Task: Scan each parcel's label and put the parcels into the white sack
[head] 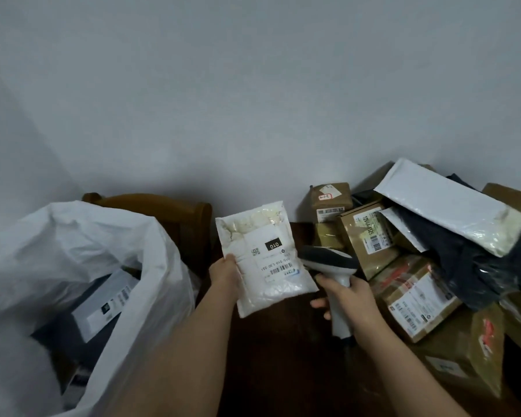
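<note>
- Parcel in hand: the left hand (pixel 223 273) holds a small white padded parcel (pixel 265 257) upright by its left edge, thumb in front, the other fingers hidden behind it, label (pixel 269 260) facing the person.
- The right hand (pixel 348 299) has its fingers clamped round the handle of a grey-and-white barcode scanner (pixel 331 266), whose dark head sits just beside the parcel's right edge.
- The white sack (pixel 127 266) stands open on the left, with a dark parcel (pixel 100 314) bearing a label inside.
- A pile of brown boxes (pixel 412 293) and mailers (pixel 451 203) lies on the right of the dark counter (pixel 271 356).
- A wooden chair back (pixel 169 212) shows behind the sack.
</note>
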